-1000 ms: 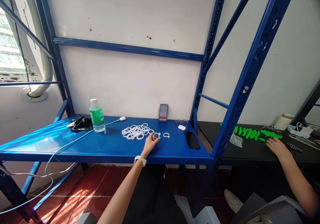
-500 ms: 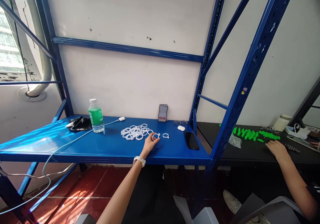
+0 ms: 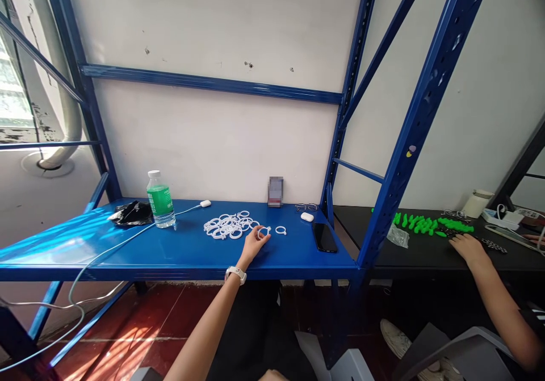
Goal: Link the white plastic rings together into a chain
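Note:
My left hand point(image 3: 252, 247), with a white watch at the wrist, is over the blue table. Its fingers are pinched on a white plastic ring point(image 3: 264, 233) that has a small knob. Just right of it, a second white ring point(image 3: 280, 230) lies flat by itself. Close by on the left is a loose pile of similar white rings point(image 3: 227, 225), partly overlapping. Only a small part of my right hand point(image 3: 273, 375) shows at the bottom edge, above my lap; its fingers are hidden.
A green-labelled bottle point(image 3: 160, 200) and black plastic bag point(image 3: 131, 213) stand left, beside a white cable point(image 3: 106, 248). Right are a black phone point(image 3: 324, 237), white earbud case point(image 3: 307, 217) and glasses point(image 3: 305, 206). Past the blue post, another person's hand point(image 3: 467, 247) is near green pieces point(image 3: 419, 224).
Part of my right hand has come into view at the bottom edge. My left hand keeps its hold on the ring, and the view has shifted slightly.

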`<action>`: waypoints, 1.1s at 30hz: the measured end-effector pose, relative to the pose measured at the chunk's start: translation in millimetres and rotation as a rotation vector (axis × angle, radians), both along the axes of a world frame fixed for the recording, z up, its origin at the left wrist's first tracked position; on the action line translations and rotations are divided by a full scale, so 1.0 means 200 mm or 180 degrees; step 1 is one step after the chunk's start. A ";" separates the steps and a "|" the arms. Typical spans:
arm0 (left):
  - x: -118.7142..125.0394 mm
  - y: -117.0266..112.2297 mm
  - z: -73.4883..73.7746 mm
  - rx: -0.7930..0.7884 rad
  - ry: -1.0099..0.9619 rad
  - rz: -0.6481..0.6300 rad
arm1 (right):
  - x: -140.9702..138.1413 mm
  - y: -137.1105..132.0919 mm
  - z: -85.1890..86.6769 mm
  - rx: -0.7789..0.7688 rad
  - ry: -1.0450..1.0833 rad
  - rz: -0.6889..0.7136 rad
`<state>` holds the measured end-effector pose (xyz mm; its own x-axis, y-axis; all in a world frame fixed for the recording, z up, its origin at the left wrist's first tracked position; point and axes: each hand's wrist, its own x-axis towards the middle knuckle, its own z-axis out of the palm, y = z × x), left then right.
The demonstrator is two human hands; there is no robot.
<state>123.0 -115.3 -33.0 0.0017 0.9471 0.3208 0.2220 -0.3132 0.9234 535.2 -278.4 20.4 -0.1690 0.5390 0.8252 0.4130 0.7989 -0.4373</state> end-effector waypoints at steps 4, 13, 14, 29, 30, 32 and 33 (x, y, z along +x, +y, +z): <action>0.00 -0.01 0.00 -0.0007 0.0008 0.0014 | 0.50 0.08 0.37 0.0408 0.0170 -0.0241; 0.00 -0.01 0.00 0.0043 0.0011 -0.0015 | 0.81 0.16 0.52 0.0178 0.0095 -0.0276; 0.00 -0.01 0.00 0.0041 0.0017 -0.0017 | 0.80 0.15 0.54 0.0131 0.0103 -0.0242; 0.00 0.00 0.00 0.0043 0.0048 -0.0042 | -0.64 -0.10 -0.38 -0.0759 -0.0162 0.0142; 0.00 0.00 0.00 0.0045 0.0046 -0.0051 | -0.59 -0.09 -0.35 -0.0763 -0.0159 0.0140; 0.00 0.00 -0.01 0.0054 0.0040 -0.0053 | -0.54 -0.08 -0.28 -0.0768 -0.0151 0.0120; 0.00 0.00 -0.01 0.0056 0.0037 -0.0043 | -0.56 -0.07 -0.27 -0.0776 -0.0163 0.0115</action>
<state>122.8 -115.1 -34.8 0.0181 0.9412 0.3374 0.2283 -0.3324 0.9151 422.4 -293.1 -33.1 -0.2300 0.7138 0.6614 0.4128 0.6871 -0.5980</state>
